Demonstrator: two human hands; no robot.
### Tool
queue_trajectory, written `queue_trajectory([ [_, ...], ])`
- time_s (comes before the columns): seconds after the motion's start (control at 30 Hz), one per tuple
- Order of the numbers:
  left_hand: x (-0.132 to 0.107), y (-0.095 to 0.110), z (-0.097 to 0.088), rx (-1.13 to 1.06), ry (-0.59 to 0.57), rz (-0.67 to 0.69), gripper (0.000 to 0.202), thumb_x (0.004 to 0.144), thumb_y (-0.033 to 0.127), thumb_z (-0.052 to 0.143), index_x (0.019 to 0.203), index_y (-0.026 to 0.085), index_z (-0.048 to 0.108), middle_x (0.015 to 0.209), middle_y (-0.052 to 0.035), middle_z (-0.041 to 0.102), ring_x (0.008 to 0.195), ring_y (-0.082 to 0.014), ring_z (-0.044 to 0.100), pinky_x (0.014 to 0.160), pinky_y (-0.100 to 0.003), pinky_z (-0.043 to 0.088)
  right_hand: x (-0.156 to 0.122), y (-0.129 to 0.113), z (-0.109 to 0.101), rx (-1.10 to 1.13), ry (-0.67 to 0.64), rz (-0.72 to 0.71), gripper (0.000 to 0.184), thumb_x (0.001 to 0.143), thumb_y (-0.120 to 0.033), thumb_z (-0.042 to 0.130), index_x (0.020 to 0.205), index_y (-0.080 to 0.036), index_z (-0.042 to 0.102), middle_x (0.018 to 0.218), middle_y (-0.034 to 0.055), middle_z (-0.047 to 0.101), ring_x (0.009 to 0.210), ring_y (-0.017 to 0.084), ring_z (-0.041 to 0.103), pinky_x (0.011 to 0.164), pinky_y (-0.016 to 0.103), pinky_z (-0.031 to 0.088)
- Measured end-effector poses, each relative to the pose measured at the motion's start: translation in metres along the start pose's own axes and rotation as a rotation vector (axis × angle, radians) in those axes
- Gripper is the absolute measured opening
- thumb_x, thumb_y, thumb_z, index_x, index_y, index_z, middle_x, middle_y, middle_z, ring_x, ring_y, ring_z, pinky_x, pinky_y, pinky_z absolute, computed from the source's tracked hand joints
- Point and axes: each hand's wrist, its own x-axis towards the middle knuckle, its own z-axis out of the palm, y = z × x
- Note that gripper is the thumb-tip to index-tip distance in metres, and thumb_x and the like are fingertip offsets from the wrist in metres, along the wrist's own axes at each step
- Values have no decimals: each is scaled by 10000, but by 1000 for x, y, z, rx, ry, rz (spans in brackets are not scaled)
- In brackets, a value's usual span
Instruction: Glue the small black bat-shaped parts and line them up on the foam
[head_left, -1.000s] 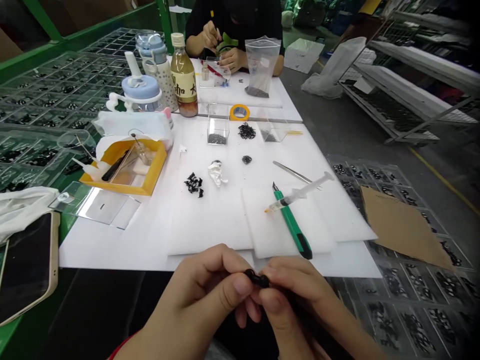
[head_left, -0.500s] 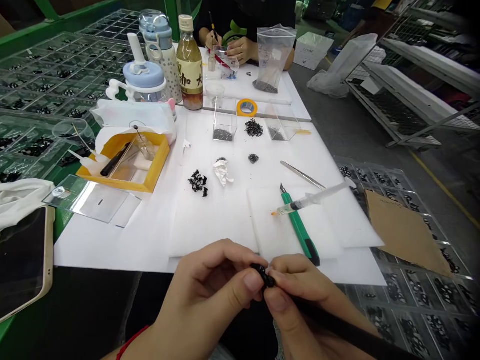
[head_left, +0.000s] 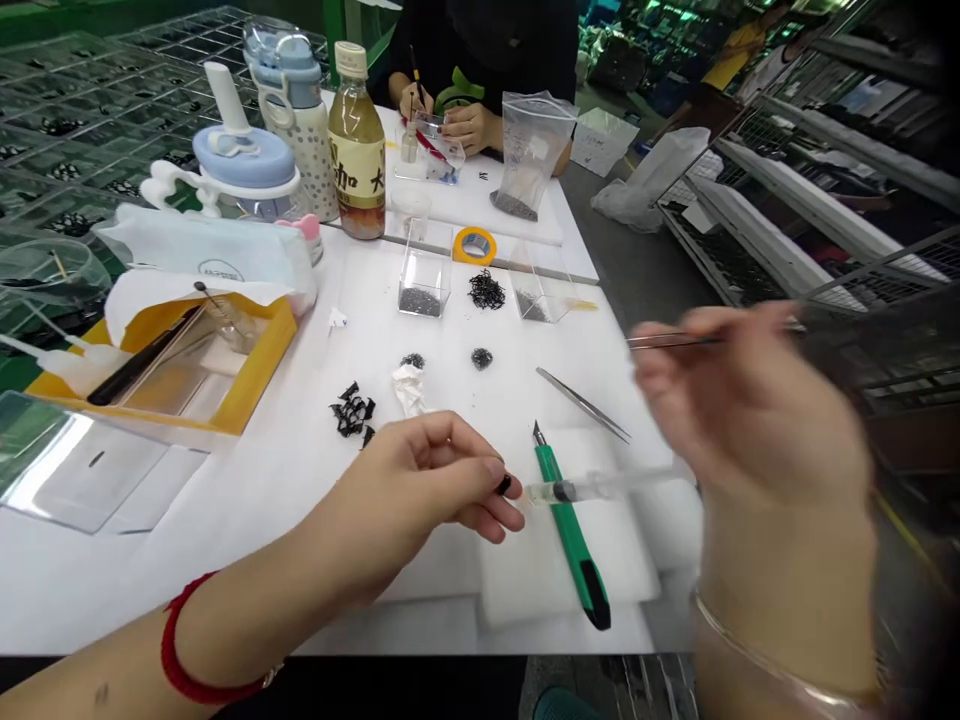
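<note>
On my remote head-cam feed I've got a yellow box, mid-left of frame. A pile of black pcs lies L of ctr. The L hand, lower ctr, pinches 1 small black pc tight btwn thumb & fingers; the pc, mostly hidden, is just R of ctr, low. Next, a green cutter w/ a clear syringe across it, then tweezers farther up. Mid-right, the R hand, blurred, has fingers closed on a thin metal tool, which points L.
</note>
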Motion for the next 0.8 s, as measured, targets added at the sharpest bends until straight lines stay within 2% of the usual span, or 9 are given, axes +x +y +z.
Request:
queue_trajectory([
  [0.03, 6, -2, 2, 29, -5, -28, 114, 804, 170, 631, 701, 143, 590, 731, -29, 701, 632, -105, 665, 599, -197, 524, 10, 0, 14, 62, -68, 47, 277, 916, -458, 392, 859, -227, 533, 839, 68, 649, 672, 133, 642, 608, 300, 525],
  [0.07, 11, -5, 4, 66, -5, -45, 114, 803, 181, 625, 704, 144, 583, 732, -30, 695, 629, -109, 660, 599, -208, 523, 17, 3, 28, 115, -133, 85, 193, 847, -408, 546, 860, -215, 537, 795, 49, 650, 650, 139, 645, 596, 295, 534],
  [0.17, 23, -16, 4, 187, 23, -76, 109, 797, 213, 609, 713, 158, 565, 724, -27, 675, 629, -127, 636, 595, -242, 510, 24, 13, 60, 295, -332, 261, 173, 766, -287, 667, 837, -177, 554, 701, 17, 645, 593, 137, 643, 585, 290, 556],
  [0.23, 28, -23, 0, 229, 48, -126, 116, 804, 248, 598, 733, 164, 562, 675, -16, 655, 609, -127, 605, 604, -254, 496, 23, 20, 71, 380, -379, 375, 166, 741, -218, 695, 826, -167, 562, 688, 8, 652, 569, 125, 635, 563, 264, 552],
  [0.33, 32, -28, -7, 188, 39, -212, 157, 824, 303, 581, 756, 165, 555, 629, -5, 632, 594, -118, 575, 613, -252, 482, 21, 28, 75, 369, -369, 391, 148, 712, -167, 724, 794, -168, 601, 714, 7, 681, 584, 106, 637, 555, 213, 544],
  [0.47, 37, -28, -13, 86, 21, -300, 179, 834, 325, 578, 758, 169, 539, 630, -5, 632, 575, -101, 561, 600, -230, 470, 23, 38, 72, 299, -406, 394, 120, 706, -175, 741, 772, -189, 641, 767, 11, 718, 676, 120, 673, 599, 189, 554],
  [0.53, 39, -28, -14, 47, 16, -319, 172, 831, 322, 587, 757, 173, 541, 623, -5, 631, 573, -97, 559, 588, -214, 469, 24, 43, 72, 262, -414, 402, 116, 704, -184, 745, 765, -192, 647, 761, 12, 719, 628, 117, 664, 561, 191, 553],
  [0.63, 40, -33, -15, -29, 0, -316, 164, 824, 315, 602, 743, 181, 557, 600, -2, 631, 556, -94, 563, 559, -192, 476, 23, 46, 73, 216, -389, 373, 102, 707, -169, 739, 762, -197, 657, 753, 4, 711, 542, 93, 626, 492, 179, 541],
  [0.8, 38, -38, -18, -100, -6, -288, 157, 831, 318, 611, 745, 188, 592, 616, -9, 653, 552, -95, 586, 534, -172, 484, 21, 45, 75, 229, -381, 359, 121, 708, -153, 732, 774, -224, 659, 753, -22, 711, 550, 81, 628, 482, 151, 541],
])
